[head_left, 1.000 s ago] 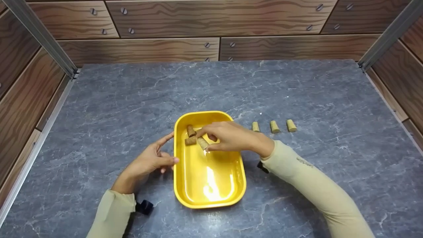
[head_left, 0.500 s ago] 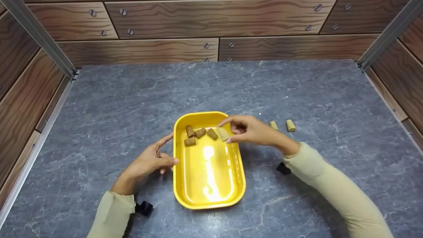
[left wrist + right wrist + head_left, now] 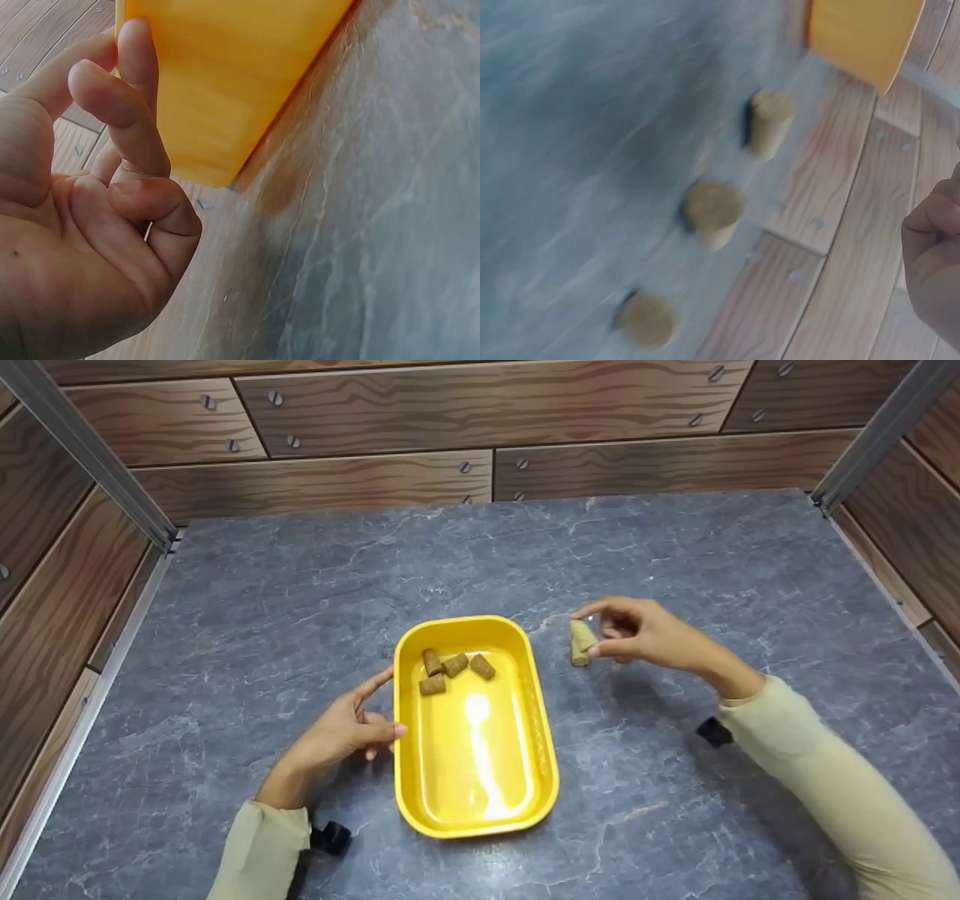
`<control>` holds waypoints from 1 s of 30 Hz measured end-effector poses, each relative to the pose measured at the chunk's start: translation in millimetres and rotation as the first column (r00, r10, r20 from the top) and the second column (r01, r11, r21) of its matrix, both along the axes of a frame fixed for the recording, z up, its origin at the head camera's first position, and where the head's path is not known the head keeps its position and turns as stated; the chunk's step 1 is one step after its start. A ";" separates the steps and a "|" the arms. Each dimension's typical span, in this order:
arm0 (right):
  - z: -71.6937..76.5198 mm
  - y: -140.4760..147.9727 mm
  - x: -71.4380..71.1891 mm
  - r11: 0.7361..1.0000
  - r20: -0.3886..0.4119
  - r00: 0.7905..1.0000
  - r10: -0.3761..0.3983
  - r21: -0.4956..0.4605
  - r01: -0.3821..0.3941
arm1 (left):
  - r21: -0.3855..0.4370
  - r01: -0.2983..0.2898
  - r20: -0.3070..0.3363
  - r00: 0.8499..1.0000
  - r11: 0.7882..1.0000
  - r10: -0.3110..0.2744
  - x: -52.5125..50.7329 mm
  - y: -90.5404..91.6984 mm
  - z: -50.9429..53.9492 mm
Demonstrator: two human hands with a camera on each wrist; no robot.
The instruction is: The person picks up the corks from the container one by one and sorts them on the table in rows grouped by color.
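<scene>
A yellow plastic tray (image 3: 480,829) sits on the table, with several brown corks (image 3: 455,664) lying loose near its far end. My left hand (image 3: 341,731) holds the tray's left side, thumb tip at the rim and index finger against the outer wall. To the right of the tray, my right hand (image 3: 652,637) pinches a pale tapered cork (image 3: 583,634) between thumb and index finger. Just below it stands another cork (image 3: 580,658), partly covered. The right wrist view shows three corks (image 3: 714,210) in a row; the held one is out of that view.
The grey marbled table (image 3: 315,585) is bounded by wood-patterned panels (image 3: 360,412) at the back and sides. Metal posts (image 3: 112,465) rise at the corners. Black wrist mounts (image 3: 330,838) hang beside both sleeves.
My right hand has carried the pale cork out over the tray's right rim to the table side. The brown corks stay in the tray. My left hand keeps its place.
</scene>
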State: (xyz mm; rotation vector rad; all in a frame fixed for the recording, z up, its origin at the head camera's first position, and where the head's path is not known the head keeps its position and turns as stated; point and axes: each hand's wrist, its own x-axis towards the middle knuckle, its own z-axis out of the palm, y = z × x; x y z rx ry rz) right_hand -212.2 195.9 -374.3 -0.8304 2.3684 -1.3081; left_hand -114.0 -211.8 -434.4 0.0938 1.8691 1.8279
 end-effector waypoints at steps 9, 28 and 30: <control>-14.4 51.8 -0.5 0.992 -0.107 0.986 -0.125 0.017 0.128 | -0.002 0.013 -0.006 1.000 1.000 -0.013 -0.7 -0.9 -0.2; -13.9 132.3 -6.2 0.945 -0.123 0.938 -0.325 0.006 0.328 | 0.008 0.013 -0.003 1.000 1.000 -0.013 -0.1 -1.8 -1.6; -14.9 136.5 -7.6 0.936 -0.115 0.932 -0.343 0.044 0.349 | 0.018 0.017 -0.006 1.000 1.000 -0.017 -0.4 -1.4 -2.2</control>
